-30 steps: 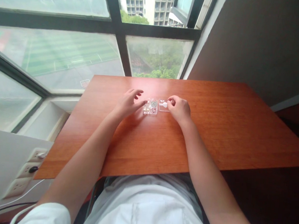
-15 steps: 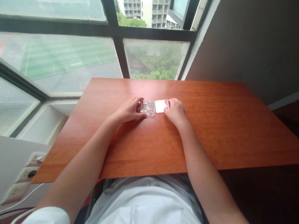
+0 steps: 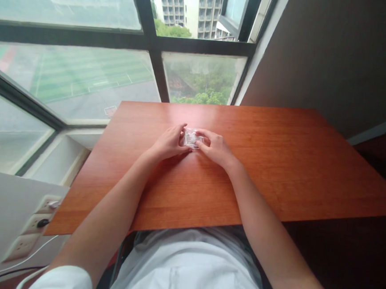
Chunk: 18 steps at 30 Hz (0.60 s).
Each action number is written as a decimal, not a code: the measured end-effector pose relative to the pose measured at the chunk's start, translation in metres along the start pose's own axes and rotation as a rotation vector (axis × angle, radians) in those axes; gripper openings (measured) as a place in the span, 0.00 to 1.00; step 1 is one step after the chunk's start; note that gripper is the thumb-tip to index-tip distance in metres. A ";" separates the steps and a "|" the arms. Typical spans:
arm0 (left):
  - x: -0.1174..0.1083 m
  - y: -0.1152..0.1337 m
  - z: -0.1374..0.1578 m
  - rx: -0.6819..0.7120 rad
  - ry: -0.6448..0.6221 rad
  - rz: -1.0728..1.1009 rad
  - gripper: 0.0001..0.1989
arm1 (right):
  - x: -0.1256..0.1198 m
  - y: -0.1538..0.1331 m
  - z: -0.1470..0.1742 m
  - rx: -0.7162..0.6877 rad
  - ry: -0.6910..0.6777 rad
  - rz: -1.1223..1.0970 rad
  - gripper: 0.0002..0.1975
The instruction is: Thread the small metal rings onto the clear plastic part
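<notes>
A small clear plastic box point(image 3: 186, 144) rests on the table, and its round compartments show only faintly now. Its clear square lid point(image 3: 191, 136) lies over it; whether it sits fully closed I cannot tell. My left hand point(image 3: 171, 142) grips the box from the left, thumb at the near side and fingers at the far side. From the right, my right hand point(image 3: 214, 147) holds the lid between thumb and fingers, which cover its right edge.
The brown wooden table point(image 3: 278, 169) reaches to the window frame point(image 3: 156, 66) at the back. A dark grey wall point(image 3: 323, 61) stands to the right. Wall sockets point(image 3: 33, 223) with plugs and cables are at the lower left.
My right hand has moved left with the lid, from beside the box to on top of it. My left hand stays at the box. The view has shifted slightly.
</notes>
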<state>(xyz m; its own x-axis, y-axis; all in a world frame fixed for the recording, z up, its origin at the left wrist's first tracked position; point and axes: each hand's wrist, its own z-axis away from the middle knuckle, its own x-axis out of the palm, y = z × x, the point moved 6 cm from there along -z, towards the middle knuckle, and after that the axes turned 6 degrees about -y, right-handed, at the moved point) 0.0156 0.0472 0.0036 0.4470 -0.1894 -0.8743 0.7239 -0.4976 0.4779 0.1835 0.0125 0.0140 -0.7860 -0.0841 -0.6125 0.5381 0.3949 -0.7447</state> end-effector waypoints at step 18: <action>0.001 -0.003 -0.001 0.074 -0.003 0.020 0.41 | 0.006 0.000 0.001 -0.150 -0.057 0.225 0.12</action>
<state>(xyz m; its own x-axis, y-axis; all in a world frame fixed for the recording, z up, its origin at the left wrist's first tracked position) 0.0145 0.0495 0.0011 0.4591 -0.2025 -0.8650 0.6742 -0.5547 0.4877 0.1786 0.0111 0.0100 -0.6311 -0.0284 -0.7751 0.6428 0.5402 -0.5432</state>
